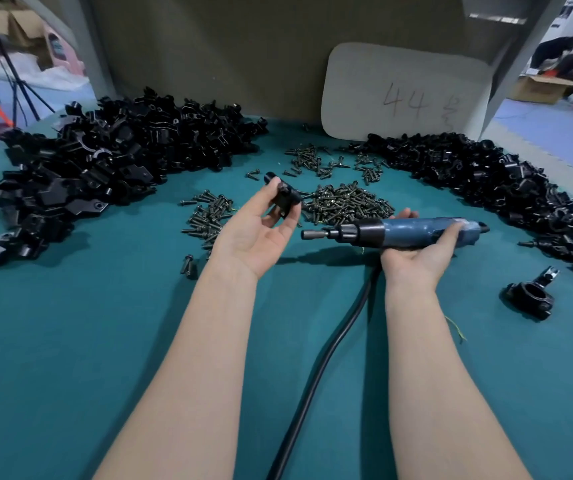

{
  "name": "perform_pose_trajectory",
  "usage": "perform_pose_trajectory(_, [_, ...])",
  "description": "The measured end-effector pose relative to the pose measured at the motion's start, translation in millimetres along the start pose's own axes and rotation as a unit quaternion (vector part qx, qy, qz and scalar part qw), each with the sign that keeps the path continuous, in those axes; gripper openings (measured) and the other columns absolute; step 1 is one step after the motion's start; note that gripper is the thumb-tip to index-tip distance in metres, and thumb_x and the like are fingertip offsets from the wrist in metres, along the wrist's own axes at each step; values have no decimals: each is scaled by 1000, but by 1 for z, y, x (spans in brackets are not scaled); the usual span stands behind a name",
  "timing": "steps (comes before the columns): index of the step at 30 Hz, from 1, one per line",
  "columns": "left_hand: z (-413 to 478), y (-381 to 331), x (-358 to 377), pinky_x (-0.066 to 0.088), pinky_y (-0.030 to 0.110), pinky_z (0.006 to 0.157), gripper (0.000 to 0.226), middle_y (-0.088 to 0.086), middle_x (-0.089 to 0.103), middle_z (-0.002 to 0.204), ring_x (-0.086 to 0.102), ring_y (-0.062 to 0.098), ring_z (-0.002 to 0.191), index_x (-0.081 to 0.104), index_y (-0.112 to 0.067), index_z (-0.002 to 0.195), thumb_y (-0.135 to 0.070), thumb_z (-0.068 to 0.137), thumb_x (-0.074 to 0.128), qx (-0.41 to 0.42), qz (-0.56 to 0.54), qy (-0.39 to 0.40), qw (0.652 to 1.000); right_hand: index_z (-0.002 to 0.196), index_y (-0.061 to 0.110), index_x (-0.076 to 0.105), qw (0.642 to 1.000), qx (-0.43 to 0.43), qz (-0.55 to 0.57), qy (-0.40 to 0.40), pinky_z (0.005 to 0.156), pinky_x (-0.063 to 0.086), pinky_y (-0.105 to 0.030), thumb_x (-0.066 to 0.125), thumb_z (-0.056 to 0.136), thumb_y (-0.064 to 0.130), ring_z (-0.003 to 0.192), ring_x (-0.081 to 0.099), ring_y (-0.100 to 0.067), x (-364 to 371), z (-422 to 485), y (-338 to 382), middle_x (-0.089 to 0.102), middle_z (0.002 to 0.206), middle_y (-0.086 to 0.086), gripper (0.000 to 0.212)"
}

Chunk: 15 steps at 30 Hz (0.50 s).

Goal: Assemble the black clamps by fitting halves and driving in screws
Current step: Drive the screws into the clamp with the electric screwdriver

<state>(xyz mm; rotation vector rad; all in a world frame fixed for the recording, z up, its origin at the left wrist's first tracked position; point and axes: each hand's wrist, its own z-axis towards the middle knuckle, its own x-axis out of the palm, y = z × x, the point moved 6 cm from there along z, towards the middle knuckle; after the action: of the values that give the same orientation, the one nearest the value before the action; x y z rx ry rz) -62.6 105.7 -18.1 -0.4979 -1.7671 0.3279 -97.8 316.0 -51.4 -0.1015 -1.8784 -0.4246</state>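
Head view shows us the left hand (261, 226) raised above the teal-covered bench (70, 341), pinching a small black plastic clamp piece (284, 198) between thumb and fingertips; we cannot tell whether both halves are mated in it, or whether a screw is seated; the right hand (420, 249) lies palm up, its fingers and thumb wrapped round a blue-bodied electric screwdriver (413, 232) held level, the metal bit socket (313, 233) pointing left, just below the clamp piece and apart from it. We judge misalignment to be the main risk: brought in at an angle, the socket could skid off a screw head toward the left fingertips, or start the screw crooked; the light pinch might let the piece twist once the driver bites; the underhand hold looks weak to us, so the tool could roll in the palm; the black power cable (319, 358) trailing toward us could drag on the cloth and tug the tool off line; the loose heap of dark screws (347, 204) just behind both hands could scatter if brushed.
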Motion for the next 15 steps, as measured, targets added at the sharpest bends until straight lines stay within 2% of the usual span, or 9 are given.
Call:
perform_pose_trajectory(3, [-2, -3, 1, 61, 37, 72, 8, 20, 59, 95, 67, 28, 79, 60, -3, 87, -9, 87, 65, -5, -42, 31, 999, 109, 16, 56, 1000, -4, -6, -5, 81, 54, -33, 60, 86, 54, 81, 62, -23, 0, 0, 1, 59, 91, -6, 45])
perform_pose_trajectory(6, [-2, -6, 3, 60, 42, 74, 10, 18, 70, 90, 71, 29, 83, 59, -1, 96, -9, 90, 61, 13, -39, 64, 997, 103, 15, 57, 1000, -1, -3, -2, 84, 53, -34, 60, 87, 53, 78, 61, -23, 1, -1, 1, 58, 87, -7, 41])
perform_pose_trajectory(8, [1, -10, 1, 60, 36, 71, 17, 15, 71, 88, 72, 28, 83, 55, 1, 107, -9, 94, 58, 67, -1, 39, 997, 105, 13, 57, 1000, -2, -15, 6, 85, 54, -35, 66, 85, 47, 78, 63, -23, 2, -1, 0, 59, 91, -7, 40])
perform_pose_trajectory(11, [2, -18, -7, 57, 27, 65, 32, 18, 62, 106, 72, 26, 78, 42, -15, 123, -12, 95, 57, 165, 90, -29, 982, 118, 12, 56, 999, -2, -36, 19, 94, 51, -37, 72, 82, 40, 83, 64, -22, 3, -1, -1, 60, 102, -8, 48])
perform_pose_trajectory(13, [1, -20, -8, 56, 24, 64, 34, 18, 54, 116, 71, 23, 74, 44, -23, 128, -14, 98, 54, 200, 152, -46, 967, 112, 13, 58, 998, 8, -49, 28, 99, 48, -38, 72, 82, 40, 83, 64, -21, 5, -1, -3, 61, 99, -8, 43])
perform_pose_trajectory(15, [2, -22, -8, 56, 23, 66, 25, 17, 50, 119, 69, 22, 75, 52, -22, 122, -12, 99, 50, 205, 174, -41, 962, 101, 14, 59, 997, 12, -64, 34, 99, 47, -37, 70, 83, 41, 79, 63, -19, 5, -1, -4, 61, 90, -7, 34])
